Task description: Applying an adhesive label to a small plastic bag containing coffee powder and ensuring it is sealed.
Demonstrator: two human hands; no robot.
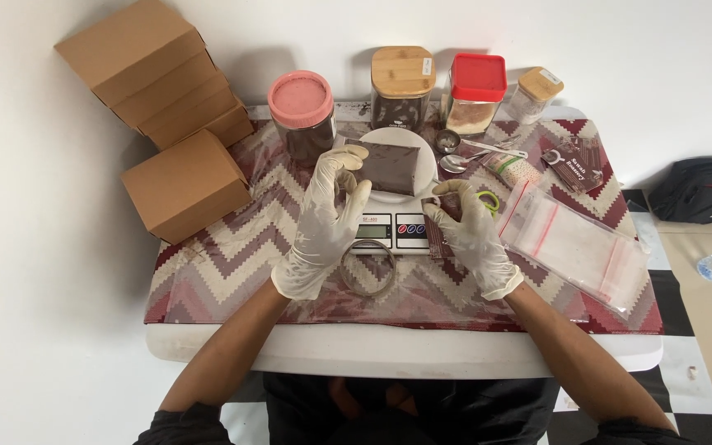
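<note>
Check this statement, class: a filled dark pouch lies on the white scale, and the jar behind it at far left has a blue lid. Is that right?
One detail is wrong. The head view shows the dark pouch on the white scale, but the far-left jar has a pink lid, not a blue one.

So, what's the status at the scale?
Left hand open, right hand pinching nothing visible. Dark packet on scale. Ring lies below.

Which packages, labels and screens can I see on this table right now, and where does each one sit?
Scale screen: small grey rectangle, between the gloved hands.
Filled pouch: dark brown, flat, on the scale's white plate.
Cardboard boxes: plain brown, stacked at far left.
Zip bags: clear with red strips, at right.
Label cards: dark maroon, far right.
Jar label: small white sticker on the wooden lid.
</note>
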